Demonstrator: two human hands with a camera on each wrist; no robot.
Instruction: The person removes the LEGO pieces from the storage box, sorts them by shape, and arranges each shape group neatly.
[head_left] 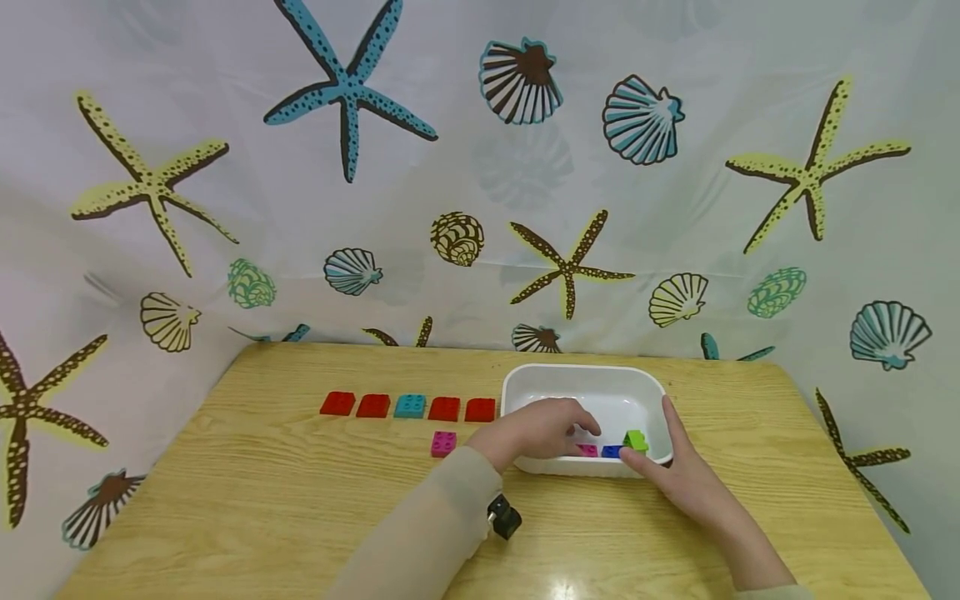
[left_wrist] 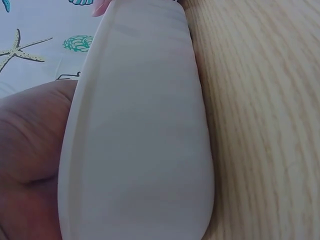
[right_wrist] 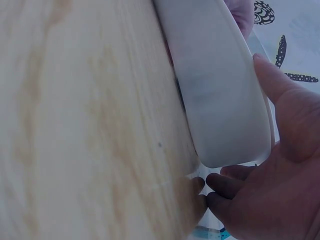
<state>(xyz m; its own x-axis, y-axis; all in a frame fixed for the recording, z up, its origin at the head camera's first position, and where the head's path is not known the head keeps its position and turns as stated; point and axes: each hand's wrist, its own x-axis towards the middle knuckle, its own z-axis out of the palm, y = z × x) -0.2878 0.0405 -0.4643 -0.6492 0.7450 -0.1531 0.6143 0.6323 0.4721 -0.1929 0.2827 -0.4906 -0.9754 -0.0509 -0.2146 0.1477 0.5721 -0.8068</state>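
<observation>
seashell curtain behind, wooden surface [head_left: 225,500] below. my left hand [head_left: 536,429] reaches over the white tub's [head_left: 585,379] near rim, fingers loosely curled, gripping nothing i can see. my right hand [head_left: 678,475] steadies its right corner, fingers straight. pink [head_left: 588,451], blue [head_left: 611,452] and green bricks [head_left: 636,440] lie just right of my left fingertips.

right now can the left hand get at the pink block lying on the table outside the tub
Probably yes. The left hand reaches into the white tub, and the pink block lies just beside its wrist on bare table, with nothing on it or between them.
</observation>
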